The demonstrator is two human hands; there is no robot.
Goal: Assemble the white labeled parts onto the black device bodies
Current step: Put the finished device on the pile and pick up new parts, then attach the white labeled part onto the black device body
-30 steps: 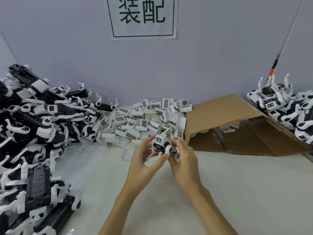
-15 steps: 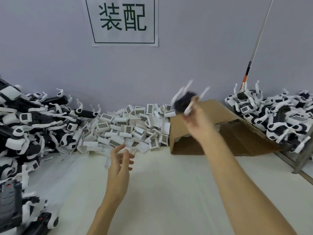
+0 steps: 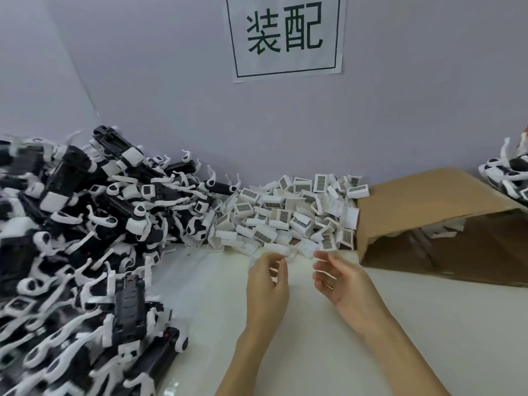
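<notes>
Head view: left hand (image 3: 267,284) and right hand (image 3: 341,277) hover empty, fingers loosely spread, at the near edge of the white labeled parts (image 3: 288,215) heaped just beyond the fingertips, apparently to select one. Black device bodies (image 3: 85,224) lie piled left of the left hand; cardboard box (image 3: 445,221) sits right of the right hand.

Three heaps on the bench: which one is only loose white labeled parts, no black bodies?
The middle heap, against the wall just beyond both hands. It is all white barcode pieces; the left heap and far-right heap mix black and white.
</notes>
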